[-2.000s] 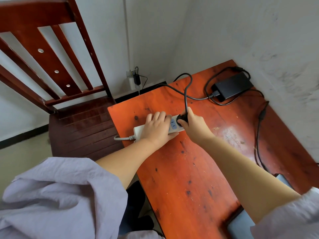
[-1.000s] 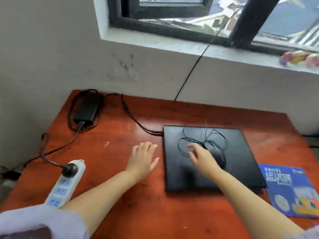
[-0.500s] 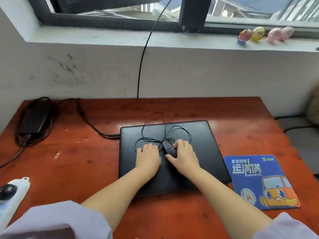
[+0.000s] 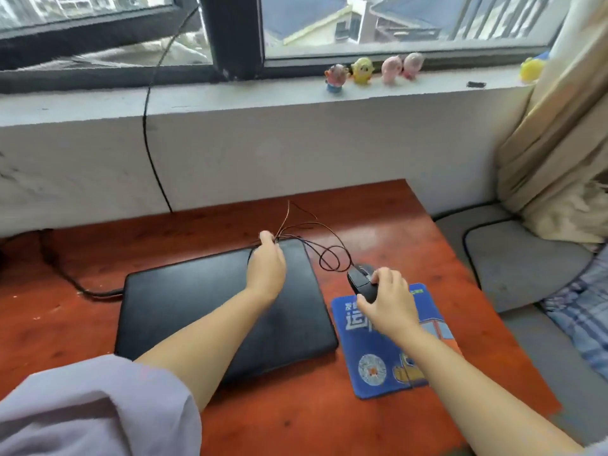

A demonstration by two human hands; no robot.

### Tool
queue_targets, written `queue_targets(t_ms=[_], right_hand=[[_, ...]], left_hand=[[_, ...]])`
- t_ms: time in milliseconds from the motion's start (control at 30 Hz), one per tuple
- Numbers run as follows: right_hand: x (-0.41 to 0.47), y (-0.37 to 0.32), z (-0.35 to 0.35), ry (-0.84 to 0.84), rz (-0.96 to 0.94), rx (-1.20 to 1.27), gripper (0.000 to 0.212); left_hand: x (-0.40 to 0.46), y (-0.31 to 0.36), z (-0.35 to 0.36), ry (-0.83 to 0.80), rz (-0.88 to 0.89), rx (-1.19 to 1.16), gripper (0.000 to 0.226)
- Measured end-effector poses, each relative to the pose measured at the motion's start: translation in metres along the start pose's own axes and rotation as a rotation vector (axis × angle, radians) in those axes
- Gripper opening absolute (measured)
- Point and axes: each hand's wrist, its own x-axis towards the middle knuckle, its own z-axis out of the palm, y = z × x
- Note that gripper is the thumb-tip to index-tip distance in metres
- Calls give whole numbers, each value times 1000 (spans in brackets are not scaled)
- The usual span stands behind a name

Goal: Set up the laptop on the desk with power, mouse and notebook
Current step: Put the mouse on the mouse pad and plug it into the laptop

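Red-brown worktop [image 4: 296,419] under the window sill. Closed black laptop [image 4: 184,307] lies flat on it, power cable [image 4: 75,284] plugged into its left edge. Blue mouse pad [image 4: 378,373] just right of the laptop, touching or nearly so. Left hand [image 4: 267,268] over the laptop's back right corner, fingers pinched on bunched mouse cable [image 4: 332,255], which loops over to the mouse. Right hand [image 4: 388,301] curled around black mouse [image 4: 360,280] at the pad's top left corner.
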Motion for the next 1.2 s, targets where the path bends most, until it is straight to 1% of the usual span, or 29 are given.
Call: queue_targets(t_ms=[67,200,267,400,500,567,600,667,733,767,833,867,933,967,1000,1100,1133,1200], right_hand=[[-17,33,-5,-9,100,-26,38],[-49,76,0,-38,253,-88,40],[-59,84,5,-32,301,-110,41],[-55,89,5,-15,297,-92,37],[-38,87,-12,70,317,-15,27],[-23,80,-27,180,303,59,18],[-15,76,-35,248,277,99,15],[3,63,-51,369,178,174,17],[21,46,-63,407,4,192,26],[30,37,-66,378,-92,170,31],[48,21,-65,259,-227,127,36],[55,14,-63,202,-265,132,33],[68,6,-58,142,-313,190,17],[74,5,-55,137,-337,224,10],[79,5,-53,139,-355,245,8],[93,8,-44,109,-381,234,7],[97,7,-39,83,-396,221,8],[103,0,-28,8,-422,228,18]], left_hand=[[9,36,18,-22,92,-88,17],[12,89,50,-76,335,-108,19],[9,104,62,-116,446,-67,22],[15,117,76,-155,662,119,20],[26,123,75,-163,723,174,20],[34,128,71,-181,696,147,19],[38,131,69,-226,662,143,20],[43,139,64,-370,616,224,23],[46,145,60,-547,584,295,27],[46,146,59,-636,535,285,28],[44,143,55,-774,393,197,22],[45,140,51,-812,327,132,20],[48,128,43,-858,225,0,19],[52,120,38,-870,196,-34,18],[55,112,33,-871,181,-40,19],[67,87,21,-829,158,-14,26],[71,80,21,-817,150,-22,26],[77,69,25,-821,146,-30,28]])
